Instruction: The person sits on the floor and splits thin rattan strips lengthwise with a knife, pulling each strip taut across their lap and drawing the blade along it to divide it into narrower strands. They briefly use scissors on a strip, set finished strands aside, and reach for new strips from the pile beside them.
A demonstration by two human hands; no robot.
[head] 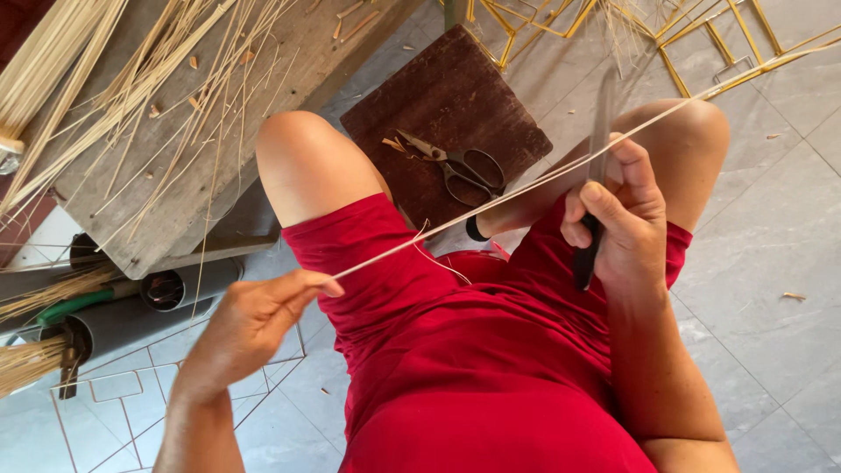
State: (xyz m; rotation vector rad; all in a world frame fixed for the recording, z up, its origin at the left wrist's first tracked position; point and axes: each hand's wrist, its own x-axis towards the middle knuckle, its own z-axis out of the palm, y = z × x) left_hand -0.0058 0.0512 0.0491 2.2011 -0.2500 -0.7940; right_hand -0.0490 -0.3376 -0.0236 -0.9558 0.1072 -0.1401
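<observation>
Grey floor tiles (pixel 771 236) lie under the seated person in red shorts. At left, a wooden bench (pixel 175 175) carries loose straw strips. The left hand (pixel 254 320) pinches one end of a thin cane strip (pixel 491 201) between closed fingertips. Scissors (pixel 460 166) rest on a brown board (pixel 447 96). The right hand (pixel 622 219) is closed around a dark knife (pixel 598 166), seemingly pressing the strip against the blade.

Your right hand (pixel 618 219) covers the middle of the knife (pixel 598 166), and its blade tip is motion-blurred. The thin strip (pixel 526 186) runs out of frame at the right edge, so you can't see its far end. Straw bundles (pixel 44 61) and gold wire frames (pixel 701 35) are cut off at the top and left edges.
</observation>
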